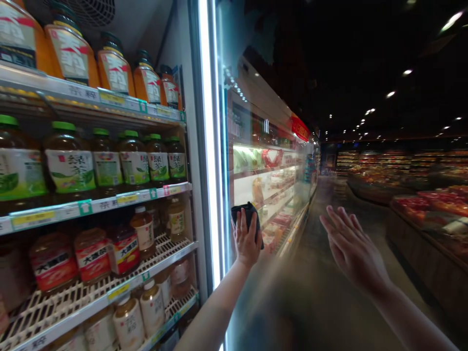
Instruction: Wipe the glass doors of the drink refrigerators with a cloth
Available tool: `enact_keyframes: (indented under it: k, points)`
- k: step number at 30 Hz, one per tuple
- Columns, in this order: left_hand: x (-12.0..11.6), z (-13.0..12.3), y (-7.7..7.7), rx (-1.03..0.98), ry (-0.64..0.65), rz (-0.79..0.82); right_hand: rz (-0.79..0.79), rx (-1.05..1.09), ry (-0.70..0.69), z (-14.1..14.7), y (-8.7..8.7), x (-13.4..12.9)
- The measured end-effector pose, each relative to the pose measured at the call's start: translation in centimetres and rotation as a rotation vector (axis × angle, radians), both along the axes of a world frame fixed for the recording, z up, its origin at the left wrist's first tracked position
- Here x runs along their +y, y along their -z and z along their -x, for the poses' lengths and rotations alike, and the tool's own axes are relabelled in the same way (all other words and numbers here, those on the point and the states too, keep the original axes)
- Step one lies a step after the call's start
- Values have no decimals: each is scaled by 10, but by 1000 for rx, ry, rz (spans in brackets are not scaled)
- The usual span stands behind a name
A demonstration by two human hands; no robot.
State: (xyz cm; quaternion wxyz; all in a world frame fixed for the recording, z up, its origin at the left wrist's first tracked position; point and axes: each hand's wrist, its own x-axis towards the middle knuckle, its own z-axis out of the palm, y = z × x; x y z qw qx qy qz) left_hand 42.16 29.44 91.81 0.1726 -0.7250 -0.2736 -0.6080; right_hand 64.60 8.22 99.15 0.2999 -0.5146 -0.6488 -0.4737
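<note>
Beside a tall, grey-framed cooler (pixel 195 161) of bottled drinks (pixel 69 170) at left, a clear glass panel (pixel 248 312) adjoins a bright white vertical strip light (pixel 209 122). A person's left hand (pixel 247 243), fingers outspread, covers a black cloth (pixel 250 209) against the panel, apart from the open right hand (pixel 353 248) raised at near right.
</note>
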Motion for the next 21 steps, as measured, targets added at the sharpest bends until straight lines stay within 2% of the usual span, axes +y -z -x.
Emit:
enact_keyframes:
  k: [2,3,6,8,10,14,16,21]
  points:
    - [2,4,-1,99,25,-53,4,-29,-7,10,-1,13]
    - [7,7,-9,116,34,-68,6,-40,-6,15,-2,19]
    - [28,22,-45,37,41,-56,-7,-31,31,29,-4,35]
    - [41,33,-59,-38,41,-30,-29,15,71,37,-4,41]
    - [44,39,-53,-69,36,-7,-49,46,107,42,-2,45]
    - [30,35,-16,-25,24,21,-76,36,152,46,2,45]
    - [28,34,-16,40,44,1,-79,36,161,46,3,44]
    - [47,45,-72,47,72,-56,-103,12,171,46,6,45]
